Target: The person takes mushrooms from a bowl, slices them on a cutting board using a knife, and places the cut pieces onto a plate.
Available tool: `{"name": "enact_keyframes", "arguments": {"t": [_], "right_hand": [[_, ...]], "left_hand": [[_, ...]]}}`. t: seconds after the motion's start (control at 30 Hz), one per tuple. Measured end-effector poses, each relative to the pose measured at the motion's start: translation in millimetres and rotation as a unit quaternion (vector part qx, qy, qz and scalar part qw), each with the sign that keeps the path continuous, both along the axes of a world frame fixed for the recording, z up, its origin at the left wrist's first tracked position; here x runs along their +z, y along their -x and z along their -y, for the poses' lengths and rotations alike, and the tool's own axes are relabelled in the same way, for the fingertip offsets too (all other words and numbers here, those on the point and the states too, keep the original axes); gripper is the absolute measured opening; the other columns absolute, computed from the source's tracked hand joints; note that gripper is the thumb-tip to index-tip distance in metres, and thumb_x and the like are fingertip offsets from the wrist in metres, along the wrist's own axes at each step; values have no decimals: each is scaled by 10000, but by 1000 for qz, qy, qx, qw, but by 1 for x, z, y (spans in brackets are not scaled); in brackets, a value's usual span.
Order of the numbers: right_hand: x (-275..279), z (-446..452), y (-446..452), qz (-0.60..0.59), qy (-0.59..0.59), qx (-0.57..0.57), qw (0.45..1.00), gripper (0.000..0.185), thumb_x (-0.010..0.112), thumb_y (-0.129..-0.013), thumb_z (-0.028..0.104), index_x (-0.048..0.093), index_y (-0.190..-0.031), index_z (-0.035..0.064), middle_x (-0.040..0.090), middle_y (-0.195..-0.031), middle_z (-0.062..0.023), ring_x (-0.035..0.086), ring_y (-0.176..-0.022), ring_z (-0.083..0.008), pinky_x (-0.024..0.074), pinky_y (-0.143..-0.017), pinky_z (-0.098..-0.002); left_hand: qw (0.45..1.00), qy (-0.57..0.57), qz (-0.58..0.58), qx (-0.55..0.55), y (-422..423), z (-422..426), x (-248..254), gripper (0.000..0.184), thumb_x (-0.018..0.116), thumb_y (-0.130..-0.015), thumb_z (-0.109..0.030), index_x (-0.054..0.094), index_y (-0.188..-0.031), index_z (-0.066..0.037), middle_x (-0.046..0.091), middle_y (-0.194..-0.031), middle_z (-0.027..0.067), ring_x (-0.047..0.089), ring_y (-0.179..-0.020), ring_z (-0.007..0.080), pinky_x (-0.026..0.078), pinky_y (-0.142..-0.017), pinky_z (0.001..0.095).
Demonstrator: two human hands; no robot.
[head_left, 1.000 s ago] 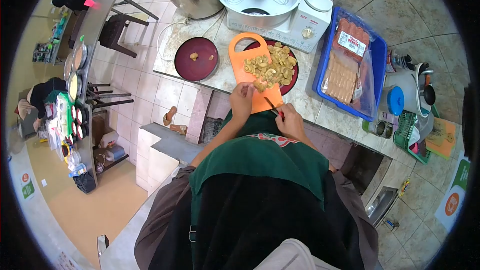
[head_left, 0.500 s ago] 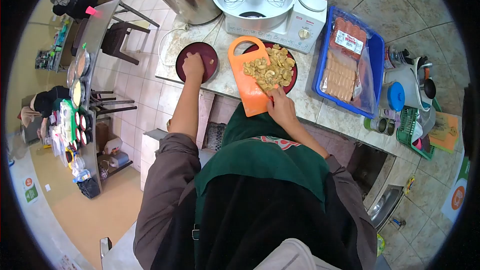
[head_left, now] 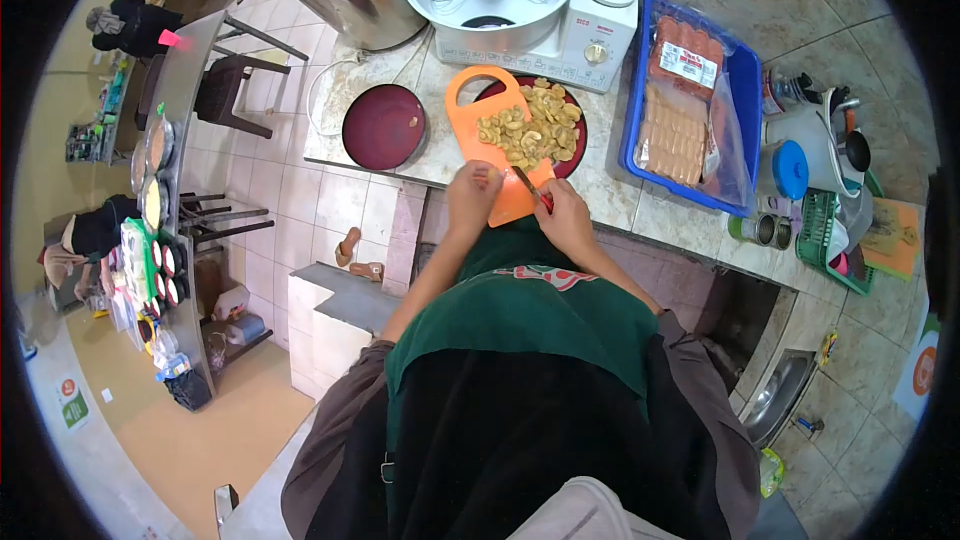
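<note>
My right hand (head_left: pixel 565 218) grips a knife (head_left: pixel 525 181), its blade over the lower part of the orange cutting board (head_left: pixel 466 118). Left of the blade is my left hand (head_left: pixel 474 196), its fingers closed at the board's edge on a small pale piece that looks like a mushroom. Sliced mushrooms (head_left: pixel 541 128) are heaped on the board's right side and on the dark red plate (head_left: pixel 581 151) partly under it. Further left, a second dark red plate (head_left: pixel 383 130) holds one small piece.
Behind the board stand a white stand mixer (head_left: pixel 520 45) and a steel container (head_left: pixel 365 5). At right, a blue tray (head_left: pixel 742 202) holds packs of sausages (head_left: pixel 671 140), with jars and a green basket (head_left: pixel 818 230) beyond. Sandals (head_left: pixel 360 262) lie on the floor.
My left hand has come from the left plate across to the cutting board, beside the knife. My right hand stays at the board, and the knife blade now shows more plainly.
</note>
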State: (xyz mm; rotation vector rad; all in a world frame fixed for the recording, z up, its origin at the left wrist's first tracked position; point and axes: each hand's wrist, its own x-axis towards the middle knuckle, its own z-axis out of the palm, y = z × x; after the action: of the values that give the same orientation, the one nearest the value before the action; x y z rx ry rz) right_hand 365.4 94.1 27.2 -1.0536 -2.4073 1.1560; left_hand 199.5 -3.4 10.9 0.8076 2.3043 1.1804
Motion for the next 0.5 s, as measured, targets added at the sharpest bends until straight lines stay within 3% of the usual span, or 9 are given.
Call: {"name": "enact_keyframes", "arguments": {"t": [0.13,0.23,0.5], "right_hand": [[-3,2,1,7,-1,0,1000,145,656,-837,72,604,-964,27,600,-880,-176,633,-788,-369,505,-705,-465],[1,4,-1,16,-6,4,1000,150,654,-837,76,601,-970,32,605,-896,-176,636,-799,-373,507,-712,-469],[1,11,0,14,-35,19,999,185,656,-835,97,580,-995,45,607,-954,-174,659,-784,-401,535,-693,-510]], "left_hand": [[980,46,-187,-43,-1,0,-2,257,790,-874,-218,692,-1068,-80,666,-976,98,681,-743,228,551,-647,346],[992,-13,-73,-101,9,7,5,277,795,-872,-202,713,-1107,-78,648,-1045,114,689,-758,213,569,-659,346],[993,-35,-36,-111,5,13,-2,291,768,-890,-161,722,-1164,-75,640,-1052,147,698,-778,226,598,-715,348]]}}
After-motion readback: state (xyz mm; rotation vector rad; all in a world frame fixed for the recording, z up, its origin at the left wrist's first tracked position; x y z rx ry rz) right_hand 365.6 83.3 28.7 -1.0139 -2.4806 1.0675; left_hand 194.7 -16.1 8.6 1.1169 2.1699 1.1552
